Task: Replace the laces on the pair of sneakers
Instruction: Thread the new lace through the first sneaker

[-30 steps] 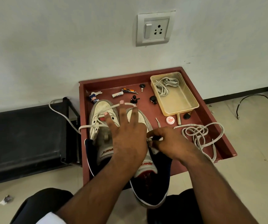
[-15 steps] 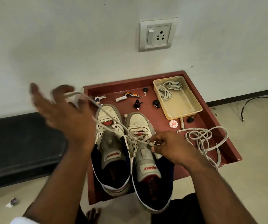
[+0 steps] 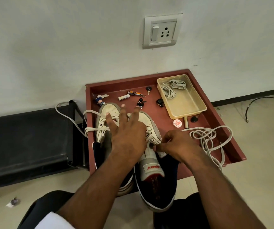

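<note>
Two white and blue sneakers sit side by side in a red tray (image 3: 232, 147) on the floor by the wall, toes pointing to the wall. The left sneaker (image 3: 107, 116) has a loose white lace (image 3: 90, 128) that runs across it and hangs out over the tray's left side. The left hand (image 3: 127, 138) is over both sneakers with its fingers spread wide and straight; its grip holds nothing that can be seen. The right hand (image 3: 179, 145) is at the right sneaker (image 3: 151, 156), near the top eyelets. Its thumb and finger pinch a small bit of lace at the shoe's side.

A tangled spare lace (image 3: 206, 138) lies in the tray on the right, just beside the right hand, and one end hangs over the tray's near edge. A clear plastic box (image 3: 197, 106) at the back right of the tray has another bundled lace (image 3: 172, 89) inside. Small things lie at the back of the tray: a battery (image 3: 123, 97), a little doll keychain (image 3: 99, 100), a key (image 3: 148, 89) and a round red and white badge (image 3: 177, 123). A wall socket (image 3: 161, 31) is above the tray.
</note>
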A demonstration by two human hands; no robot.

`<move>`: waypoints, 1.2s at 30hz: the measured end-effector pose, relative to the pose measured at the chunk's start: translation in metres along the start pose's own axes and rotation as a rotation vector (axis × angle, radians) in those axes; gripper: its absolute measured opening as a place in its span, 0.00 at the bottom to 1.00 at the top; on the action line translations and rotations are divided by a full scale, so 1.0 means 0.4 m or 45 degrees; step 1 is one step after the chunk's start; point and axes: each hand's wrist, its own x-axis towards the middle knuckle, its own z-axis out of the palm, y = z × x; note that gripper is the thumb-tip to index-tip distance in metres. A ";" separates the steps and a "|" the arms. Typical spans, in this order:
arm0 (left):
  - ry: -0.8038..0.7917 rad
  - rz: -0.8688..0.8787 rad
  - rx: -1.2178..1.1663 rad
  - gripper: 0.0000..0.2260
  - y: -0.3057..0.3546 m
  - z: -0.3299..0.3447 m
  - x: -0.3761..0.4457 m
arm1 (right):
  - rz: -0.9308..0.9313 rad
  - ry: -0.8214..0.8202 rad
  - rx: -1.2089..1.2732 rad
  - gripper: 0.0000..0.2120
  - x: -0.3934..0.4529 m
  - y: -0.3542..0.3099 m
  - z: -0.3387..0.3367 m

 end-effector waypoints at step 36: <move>-0.355 -0.190 -0.024 0.16 -0.077 -0.010 0.021 | -0.540 0.173 -0.559 0.12 0.037 -0.050 0.078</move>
